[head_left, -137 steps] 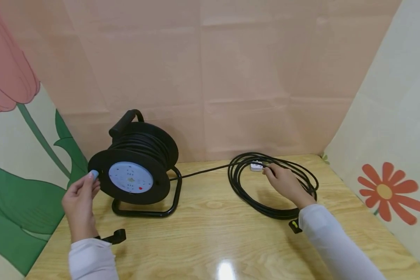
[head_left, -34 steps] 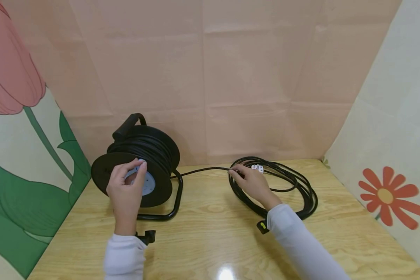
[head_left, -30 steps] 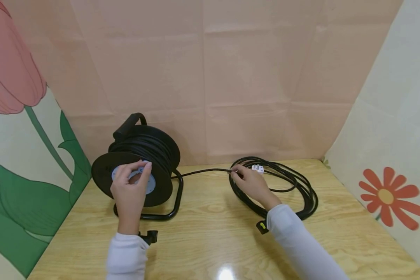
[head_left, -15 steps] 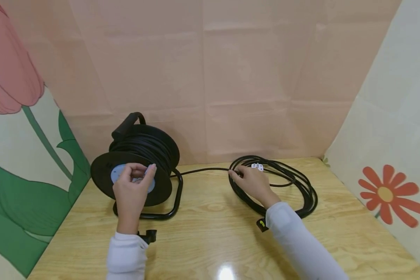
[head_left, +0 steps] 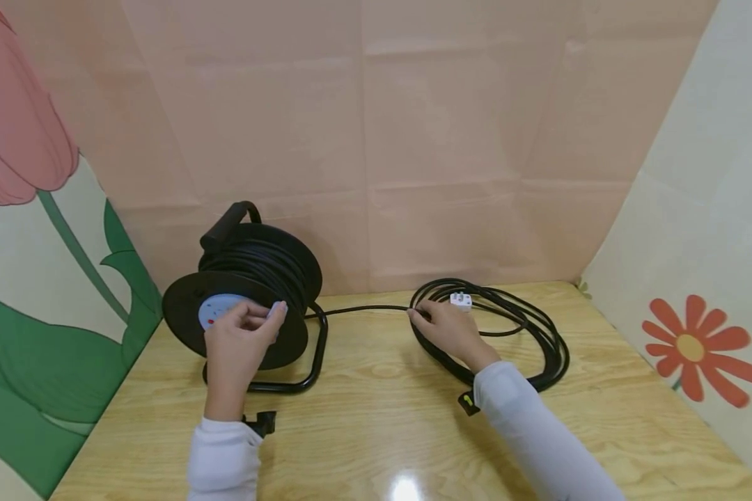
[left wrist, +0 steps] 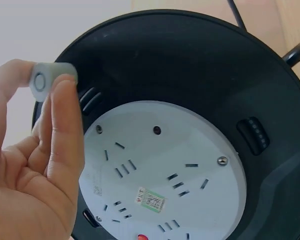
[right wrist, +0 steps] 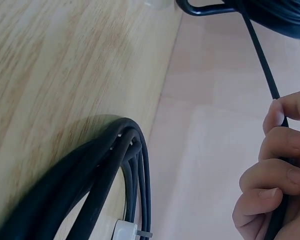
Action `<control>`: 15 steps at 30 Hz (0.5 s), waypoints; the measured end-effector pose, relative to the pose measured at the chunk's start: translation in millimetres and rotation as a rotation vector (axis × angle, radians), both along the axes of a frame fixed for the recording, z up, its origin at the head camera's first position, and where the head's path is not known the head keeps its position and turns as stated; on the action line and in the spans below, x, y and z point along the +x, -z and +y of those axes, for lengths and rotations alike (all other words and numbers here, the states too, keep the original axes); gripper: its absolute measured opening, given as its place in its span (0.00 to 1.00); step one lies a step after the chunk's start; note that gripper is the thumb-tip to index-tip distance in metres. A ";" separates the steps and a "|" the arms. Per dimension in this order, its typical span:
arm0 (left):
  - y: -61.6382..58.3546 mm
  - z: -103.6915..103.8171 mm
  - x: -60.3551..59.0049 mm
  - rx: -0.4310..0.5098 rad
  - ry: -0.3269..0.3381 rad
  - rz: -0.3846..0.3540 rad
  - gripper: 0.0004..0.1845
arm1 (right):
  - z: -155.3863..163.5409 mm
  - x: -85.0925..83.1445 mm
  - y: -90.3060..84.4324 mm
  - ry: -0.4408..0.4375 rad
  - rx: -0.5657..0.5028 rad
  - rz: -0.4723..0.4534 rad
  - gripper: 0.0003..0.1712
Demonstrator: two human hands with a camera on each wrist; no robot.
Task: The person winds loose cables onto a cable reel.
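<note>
A black cable reel stands at the left of the table, with a pale blue socket panel on its front disc. My left hand is in front of that disc and pinches a small pale crank knob between thumb and fingers; part of the panel is hidden behind this hand. From the reel a black cable runs right to my right hand, whose fingers are curled round it. Loose loops of cable lie beneath and around the right hand. A white plug sits among the loops.
The reel rests on a black tubular stand and has a carry handle on top. A pink-beige backdrop rises behind the wooden table. Flower-printed panels flank both sides.
My left hand has gone from the disc's left edge to its right part, and the disc has turned, its red button now at left. My right hand has moved left with the cable.
</note>
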State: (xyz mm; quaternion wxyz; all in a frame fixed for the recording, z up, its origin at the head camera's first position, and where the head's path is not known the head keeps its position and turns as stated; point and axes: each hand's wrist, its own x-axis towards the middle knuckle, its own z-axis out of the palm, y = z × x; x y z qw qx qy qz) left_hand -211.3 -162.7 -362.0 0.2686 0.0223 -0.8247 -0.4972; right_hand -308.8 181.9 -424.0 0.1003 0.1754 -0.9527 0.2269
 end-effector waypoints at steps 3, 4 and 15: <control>-1.7 -0.3 0.9 -0.026 0.027 -0.052 0.23 | -3.2 -1.7 -0.7 -0.013 0.001 -0.017 0.24; -2.4 -0.4 0.9 -0.036 0.039 -0.074 0.23 | -4.4 -2.4 -0.8 -0.017 0.003 -0.019 0.24; 2.0 -2.8 -4.2 -0.094 0.250 -0.333 0.22 | -17.5 -11.7 7.3 0.016 0.198 0.106 0.22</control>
